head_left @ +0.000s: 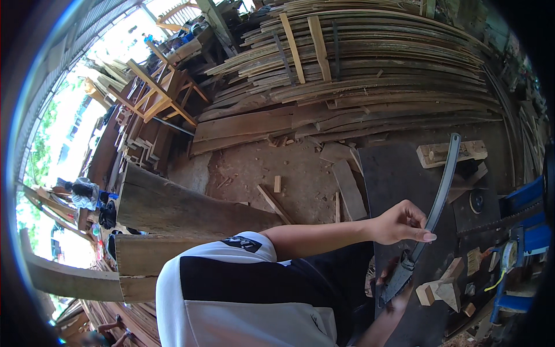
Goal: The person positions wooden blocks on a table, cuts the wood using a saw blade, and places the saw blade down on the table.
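Note:
A long-bladed hand saw (444,188) slants over the dark work board at the right, its narrow grey blade pointing up and away and ending in a small hole. I cannot make out teeth on it. My left hand (402,224), on an arm stretched across from the left, is closed with thumb and fingers touching the middle of the blade. Down by my lap, my right hand (398,303) is wrapped around the saw's dark handle. The handle and my dark trousers partly hide its fingers.
On the work board (390,173) lie a wooden plane (451,154), a round disc (476,202) and cut wood blocks (444,291). A toothed blade (503,218), blue metal frame (527,240) and tape measure (509,254) stand right. Thick slabs (173,199) lie left, stacked planks (370,63) beyond.

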A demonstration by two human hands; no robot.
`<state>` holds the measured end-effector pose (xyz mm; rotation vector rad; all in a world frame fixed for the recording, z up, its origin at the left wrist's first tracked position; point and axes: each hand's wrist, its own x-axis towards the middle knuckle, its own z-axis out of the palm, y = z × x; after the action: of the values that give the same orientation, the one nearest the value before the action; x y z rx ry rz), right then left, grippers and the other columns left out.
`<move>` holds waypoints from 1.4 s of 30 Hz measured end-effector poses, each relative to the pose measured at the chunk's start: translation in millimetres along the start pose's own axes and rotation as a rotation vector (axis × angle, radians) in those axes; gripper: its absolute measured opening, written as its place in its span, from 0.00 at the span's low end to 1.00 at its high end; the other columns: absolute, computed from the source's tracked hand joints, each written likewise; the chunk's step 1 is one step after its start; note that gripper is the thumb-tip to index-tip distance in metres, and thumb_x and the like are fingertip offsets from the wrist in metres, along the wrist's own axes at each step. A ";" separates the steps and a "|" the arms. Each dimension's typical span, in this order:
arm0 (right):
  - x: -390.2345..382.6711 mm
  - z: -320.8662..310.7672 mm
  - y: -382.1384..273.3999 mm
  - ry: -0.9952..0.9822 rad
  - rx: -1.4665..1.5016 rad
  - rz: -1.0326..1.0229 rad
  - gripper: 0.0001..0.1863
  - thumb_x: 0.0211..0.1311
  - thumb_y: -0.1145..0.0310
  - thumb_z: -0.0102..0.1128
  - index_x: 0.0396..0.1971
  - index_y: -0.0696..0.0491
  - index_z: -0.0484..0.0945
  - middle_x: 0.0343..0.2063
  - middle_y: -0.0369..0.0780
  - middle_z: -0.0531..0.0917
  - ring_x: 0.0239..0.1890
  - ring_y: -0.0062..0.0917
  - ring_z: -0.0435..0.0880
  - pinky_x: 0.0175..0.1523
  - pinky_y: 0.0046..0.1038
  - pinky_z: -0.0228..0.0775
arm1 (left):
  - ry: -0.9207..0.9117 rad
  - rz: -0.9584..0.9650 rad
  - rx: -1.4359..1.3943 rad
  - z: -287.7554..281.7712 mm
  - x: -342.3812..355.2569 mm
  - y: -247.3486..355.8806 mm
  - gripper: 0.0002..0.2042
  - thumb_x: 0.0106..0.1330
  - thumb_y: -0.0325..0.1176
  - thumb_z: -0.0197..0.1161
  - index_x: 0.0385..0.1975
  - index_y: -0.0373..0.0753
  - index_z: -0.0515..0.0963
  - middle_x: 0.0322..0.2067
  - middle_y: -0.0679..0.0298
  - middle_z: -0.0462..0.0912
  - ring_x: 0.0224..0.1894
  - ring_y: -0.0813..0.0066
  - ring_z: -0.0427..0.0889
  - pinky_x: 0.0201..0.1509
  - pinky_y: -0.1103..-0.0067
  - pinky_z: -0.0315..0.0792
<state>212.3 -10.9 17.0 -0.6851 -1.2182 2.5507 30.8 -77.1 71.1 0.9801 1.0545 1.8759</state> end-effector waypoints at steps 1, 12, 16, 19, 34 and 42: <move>-0.7 -1.4 -0.3 -0.003 -0.001 0.003 0.21 0.66 0.57 0.47 0.44 0.64 0.70 0.20 0.44 0.77 0.20 0.30 0.78 0.24 0.26 0.73 | -0.012 0.043 0.001 0.1 -1.3 -1.0 0.11 0.63 0.34 0.67 0.22 0.35 0.81 0.16 0.77 0.69 0.20 0.91 0.60 0.22 0.85 0.52; -17.5 -13.6 15.8 -0.389 0.176 0.069 0.28 0.56 0.64 0.67 0.50 0.64 0.65 0.35 0.46 0.76 0.28 0.30 0.81 0.29 0.30 0.77 | -0.116 -0.001 -0.150 19.9 -4.3 -2.0 0.11 0.62 0.33 0.67 0.21 0.34 0.80 0.16 0.75 0.71 0.20 0.89 0.62 0.24 0.85 0.55; -17.6 -13.5 19.7 -0.421 0.202 0.074 0.30 0.53 0.65 0.69 0.50 0.64 0.65 0.38 0.46 0.74 0.30 0.30 0.81 0.29 0.31 0.78 | -0.123 0.006 -0.091 21.7 -3.5 -3.8 0.11 0.62 0.33 0.67 0.21 0.34 0.81 0.16 0.74 0.72 0.21 0.89 0.64 0.25 0.85 0.57; -20.7 -10.5 19.1 -0.427 0.258 0.137 0.31 0.52 0.64 0.70 0.50 0.63 0.65 0.37 0.45 0.75 0.31 0.30 0.81 0.31 0.32 0.77 | -0.145 0.045 -0.078 20.7 -2.8 3.3 0.11 0.62 0.34 0.67 0.21 0.33 0.81 0.16 0.72 0.73 0.21 0.88 0.66 0.27 0.84 0.59; -21.3 -16.5 19.8 -0.445 0.367 0.199 0.23 0.64 0.52 0.55 0.41 0.60 0.68 0.26 0.45 0.75 0.27 0.34 0.79 0.30 0.33 0.74 | -0.143 -0.013 -0.060 39.8 -5.7 0.2 0.14 0.63 0.35 0.66 0.18 0.34 0.78 0.14 0.75 0.69 0.19 0.89 0.62 0.23 0.84 0.55; -29.3 -18.7 4.4 -0.207 0.410 0.121 0.25 0.70 0.48 0.39 0.42 0.59 0.67 0.21 0.43 0.75 0.22 0.33 0.76 0.29 0.32 0.73 | -0.097 -0.075 0.064 29.1 -6.2 -3.8 0.17 0.63 0.37 0.67 0.15 0.36 0.75 0.13 0.75 0.68 0.18 0.89 0.61 0.21 0.82 0.55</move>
<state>247.0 -12.8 12.5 -0.4208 -0.6794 2.9020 59.8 -71.8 76.7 1.0439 1.0844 1.7263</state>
